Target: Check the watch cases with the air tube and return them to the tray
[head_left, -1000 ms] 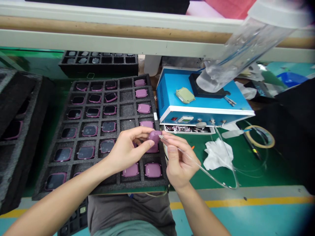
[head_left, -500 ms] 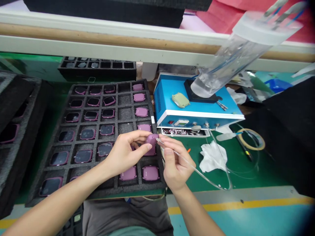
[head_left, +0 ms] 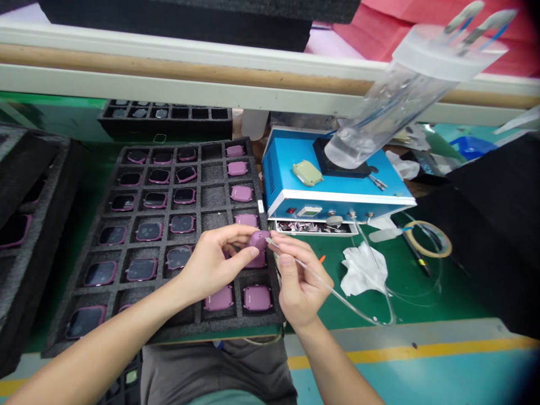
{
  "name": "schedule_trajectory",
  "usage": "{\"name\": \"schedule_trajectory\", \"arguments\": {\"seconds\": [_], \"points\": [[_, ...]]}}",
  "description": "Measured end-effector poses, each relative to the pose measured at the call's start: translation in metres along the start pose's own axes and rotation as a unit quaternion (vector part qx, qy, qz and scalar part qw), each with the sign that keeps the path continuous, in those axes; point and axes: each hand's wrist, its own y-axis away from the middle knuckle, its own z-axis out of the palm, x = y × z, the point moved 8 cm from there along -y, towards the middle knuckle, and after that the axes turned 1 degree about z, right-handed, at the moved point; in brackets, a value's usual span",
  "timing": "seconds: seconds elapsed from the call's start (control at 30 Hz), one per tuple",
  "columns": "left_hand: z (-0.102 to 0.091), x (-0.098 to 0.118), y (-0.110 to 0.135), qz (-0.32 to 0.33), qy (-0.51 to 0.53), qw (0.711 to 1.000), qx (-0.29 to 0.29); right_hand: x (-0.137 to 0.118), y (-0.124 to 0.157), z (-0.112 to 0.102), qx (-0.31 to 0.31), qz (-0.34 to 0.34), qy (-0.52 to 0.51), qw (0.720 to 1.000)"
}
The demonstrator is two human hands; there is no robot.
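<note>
A purple watch case [head_left: 259, 240] is pinched between the thumb and fingers of my left hand [head_left: 223, 253], above the right part of a black foam tray [head_left: 214, 197]. From the right, my right hand [head_left: 301, 275] closes around the end of a thin clear tube [head_left: 354, 310]. The tube's slim tip points at the edge of the watch case; whether it touches, I cannot tell. In the tray, purple watch cases with dark screens sit in the left columns. Cases such as this purple one [head_left: 257, 298] lie back side up in the right columns.
A blue box [head_left: 291, 152] carries a tilted clear cylinder [head_left: 379, 112] and a pale green watch case [head_left: 307, 172]. Below it is a shallow drawer [head_left: 312, 227] of small parts. A white tissue [head_left: 365, 270] and tape roll [head_left: 447, 247] lie rightward. A shelf edge [head_left: 169, 79] crosses overhead.
The watch case has turned slightly between the left fingers. Both hands stay nearly in place, and the whole view has shifted a little.
</note>
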Motion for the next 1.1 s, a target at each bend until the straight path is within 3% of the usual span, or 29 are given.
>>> {"name": "schedule_trajectory", "arguments": {"seconds": [1.1], "points": [[-0.0006, -0.0034, 0.0000, -0.008, -0.004, 1.000, -0.007, 0.0002, -0.0003, 0.0008, -0.005, 0.002, -0.007, 1.000]]}}
